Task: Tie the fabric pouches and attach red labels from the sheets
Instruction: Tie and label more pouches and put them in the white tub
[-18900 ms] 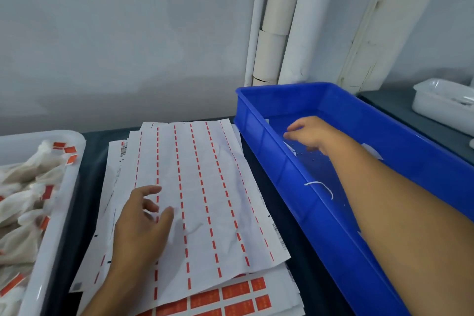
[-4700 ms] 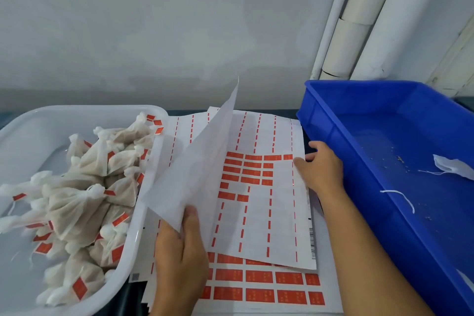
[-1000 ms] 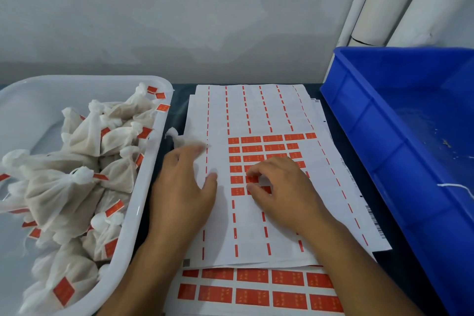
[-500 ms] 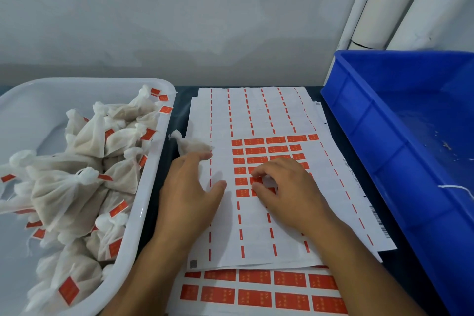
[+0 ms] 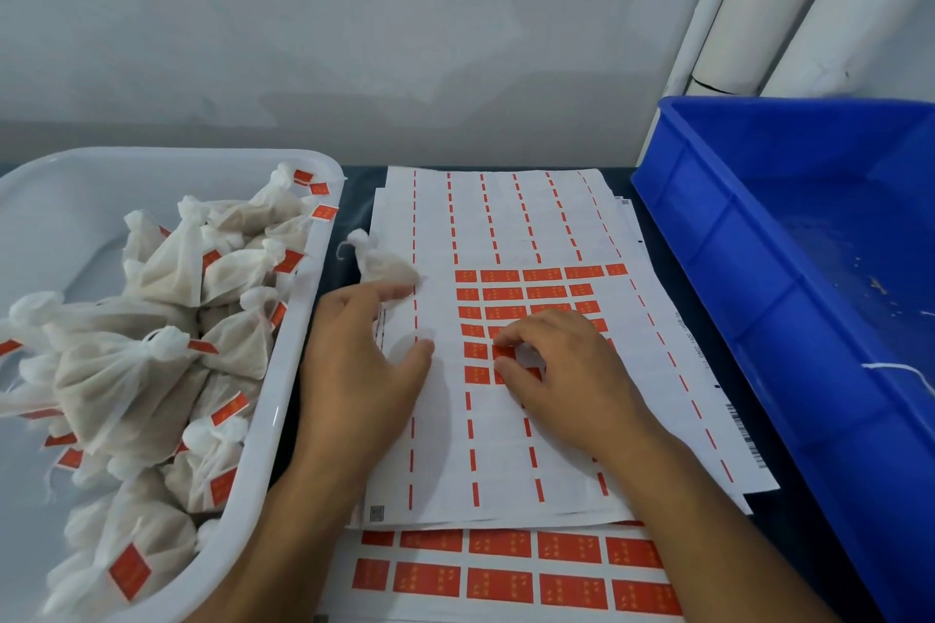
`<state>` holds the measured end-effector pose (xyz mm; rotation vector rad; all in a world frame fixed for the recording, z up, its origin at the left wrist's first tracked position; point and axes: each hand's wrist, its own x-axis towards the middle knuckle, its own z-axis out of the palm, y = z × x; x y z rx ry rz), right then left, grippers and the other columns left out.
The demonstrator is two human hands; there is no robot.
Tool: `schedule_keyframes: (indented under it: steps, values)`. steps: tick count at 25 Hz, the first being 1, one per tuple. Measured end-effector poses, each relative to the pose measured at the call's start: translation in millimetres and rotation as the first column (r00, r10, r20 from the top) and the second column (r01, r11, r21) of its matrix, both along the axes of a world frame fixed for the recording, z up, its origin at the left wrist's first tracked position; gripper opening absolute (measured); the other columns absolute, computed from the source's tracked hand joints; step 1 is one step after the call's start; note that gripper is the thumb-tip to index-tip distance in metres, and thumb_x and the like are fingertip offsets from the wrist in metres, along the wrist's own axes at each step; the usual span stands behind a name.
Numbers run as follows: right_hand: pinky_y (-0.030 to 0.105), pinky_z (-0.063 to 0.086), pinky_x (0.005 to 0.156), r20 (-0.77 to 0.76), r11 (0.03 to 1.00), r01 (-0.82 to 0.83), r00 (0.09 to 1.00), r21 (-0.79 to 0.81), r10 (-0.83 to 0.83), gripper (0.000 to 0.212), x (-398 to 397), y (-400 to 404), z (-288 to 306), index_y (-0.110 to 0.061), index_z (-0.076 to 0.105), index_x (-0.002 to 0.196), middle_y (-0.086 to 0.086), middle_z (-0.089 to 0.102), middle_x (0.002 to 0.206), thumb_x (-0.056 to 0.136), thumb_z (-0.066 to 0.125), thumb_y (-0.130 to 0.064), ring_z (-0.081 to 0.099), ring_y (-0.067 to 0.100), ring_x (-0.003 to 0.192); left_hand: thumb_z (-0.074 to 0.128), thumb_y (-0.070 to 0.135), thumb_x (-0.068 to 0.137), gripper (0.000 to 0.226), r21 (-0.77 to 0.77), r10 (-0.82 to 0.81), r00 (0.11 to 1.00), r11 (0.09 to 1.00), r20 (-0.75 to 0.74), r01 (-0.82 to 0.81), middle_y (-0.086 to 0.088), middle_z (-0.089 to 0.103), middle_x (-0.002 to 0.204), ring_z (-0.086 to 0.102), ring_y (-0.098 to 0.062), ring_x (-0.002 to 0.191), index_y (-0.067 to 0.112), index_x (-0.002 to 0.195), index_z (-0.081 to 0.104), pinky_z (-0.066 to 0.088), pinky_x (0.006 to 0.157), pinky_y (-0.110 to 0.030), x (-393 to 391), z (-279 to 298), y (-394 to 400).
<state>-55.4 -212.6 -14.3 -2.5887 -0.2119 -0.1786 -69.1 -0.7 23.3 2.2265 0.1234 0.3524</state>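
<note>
Pouch [image 5: 380, 263] lies beyond left hand [image 5: 362, 369], beside tray [image 5: 263, 445].

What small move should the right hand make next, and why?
Probably peel one red label up off the top sheet: the right hand has its fingertips on it, the left hand presses the sheet flat, and a loose pouch carries no label.

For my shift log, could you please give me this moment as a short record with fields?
Left hand: flat, pressing the white label sheet
Right hand: fingertips picking at a red rectangular label
Loose white fabric pouch: tied, unlabelled, on the sheet's left edge
White plastic tray: labelled pouches
Blue plastic crate: right, white string inside
</note>
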Motion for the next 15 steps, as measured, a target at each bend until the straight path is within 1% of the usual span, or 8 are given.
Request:
schedule_keyframes:
  steps: [2, 4, 5, 6, 8, 9, 13, 15]
  values:
    - [0.015, 0.03, 0.097, -0.001, 1.0, 0.004, 1.0, 0.001, -0.004, 0.031, -0.1, 0.4, 1.0, -0.042, 0.064, 0.121, -0.022, 0.062, 0.13, 0.095, 0.06, -0.058, 0.045, -0.005, 0.105, 0.087, 0.033, 0.08, 0.061, -0.137, -0.024, 0.995, 0.99, -0.093, 0.011, 0.027, 0.049, 0.125, 0.058, -0.001, 0.097, 0.051, 0.124, 0.049, 0.049, 0.073, -0.013, 2.6, 0.6, -0.3]
    - [0.01, 0.027, 0.093, 0.003, 1.0, 0.01, 1.0, 0.0, -0.01, 0.031, -0.3, 0.5, 2.1, -0.042, 0.063, 0.121, -0.022, 0.062, 0.129, 0.095, 0.059, -0.059, 0.045, -0.005, 0.104, 0.086, 0.03, 0.082, 0.064, -0.233, -0.078, 0.972, 0.972, -0.22, 0.025, 0.024, 0.051, 0.124, 0.063, -0.001, 0.089, 0.052, 0.126, 0.045, 0.051, 0.055, -0.009, 4.1, 1.1, -0.3]
    - [0.006, 0.024, 0.089, 0.006, 1.0, 0.016, 1.0, 0.0, -0.016, 0.03, -1.2, 0.7, 2.6, -0.042, 0.063, 0.12, -0.022, 0.062, 0.129, 0.095, 0.059, -0.058, 0.045, -0.004, 0.104, 0.084, 0.031, 0.083, 0.066, -0.206, -0.092, 0.964, 0.978, -0.25, 0.04, 0.024, 0.051, 0.124, 0.062, 0.0, 0.088, 0.053, 0.129, 0.043, 0.053, 0.057, -0.011, 2.6, 1.7, -0.6]
    - [0.004, 0.021, 0.085, 0.009, 1.0, 0.025, 1.0, 0.003, -0.025, 0.029, -1.8, 1.0, 2.9, -0.042, 0.063, 0.12, -0.022, 0.062, 0.128, 0.095, 0.059, -0.058, 0.046, -0.004, 0.103, 0.083, 0.033, 0.084, 0.066, -0.126, -0.083, 0.967, 0.991, -0.242, 0.053, 0.025, 0.05, 0.125, 0.06, 0.001, 0.089, 0.053, 0.132, 0.041, 0.056, 0.066, -0.017, -0.2, 2.4, -1.3]
    - [0.002, 0.02, 0.082, 0.013, 0.999, 0.034, 0.999, 0.006, -0.034, 0.028, -2.8, 1.7, 3.4, -0.042, 0.063, 0.119, -0.022, 0.062, 0.127, 0.096, 0.059, -0.057, 0.046, -0.004, 0.103, 0.079, 0.04, 0.087, 0.068, 0.088, -0.053, 0.988, 0.994, -0.147, 0.066, 0.029, 0.046, 0.124, 0.054, 0.003, 0.098, 0.05, 0.141, 0.039, 0.056, 0.087, -0.03, -7.4, 5.0, -4.7]
    - [0.002, 0.019, 0.082, 0.012, 0.999, 0.034, 0.999, 0.004, -0.034, 0.028, -3.2, 2.3, 3.6, -0.042, 0.063, 0.119, -0.022, 0.062, 0.127, 0.096, 0.059, -0.057, 0.045, -0.004, 0.103, 0.077, 0.042, 0.088, 0.068, 0.148, -0.055, 0.994, 0.987, -0.092, 0.068, 0.03, 0.047, 0.123, 0.054, 0.002, 0.101, 0.049, 0.144, 0.038, 0.055, 0.091, -0.033, -10.7, 6.3, -6.8]
    - [0.002, 0.018, 0.081, 0.019, 0.999, 0.041, 0.999, 0.007, -0.042, 0.029, -2.9, 2.6, 4.1, -0.041, 0.064, 0.12, -0.022, 0.063, 0.127, 0.096, 0.059, -0.057, 0.045, -0.005, 0.102, 0.076, 0.045, 0.087, 0.069, 0.264, -0.028, 0.999, 0.964, -0.018, 0.032, 0.017, 0.058, 0.139, 0.06, -0.013, 0.12, 0.045, 0.145, 0.038, 0.052, 0.098, -0.039, -14.6, 5.8, -11.3]
    - [0.001, 0.018, 0.081, 0.017, 0.999, 0.043, 0.999, 0.013, -0.043, 0.03, -3.6, 2.4, 4.2, -0.041, 0.064, 0.121, -0.021, 0.063, 0.128, 0.096, 0.059, -0.058, 0.045, -0.005, 0.102, 0.078, 0.04, 0.087, 0.068, 0.234, -0.008, 0.999, 0.972, -0.05, 0.02, 0.011, 0.056, 0.141, 0.062, -0.013, 0.114, 0.045, 0.144, 0.04, 0.054, 0.092, -0.035, -11.9, 4.3, -9.5]
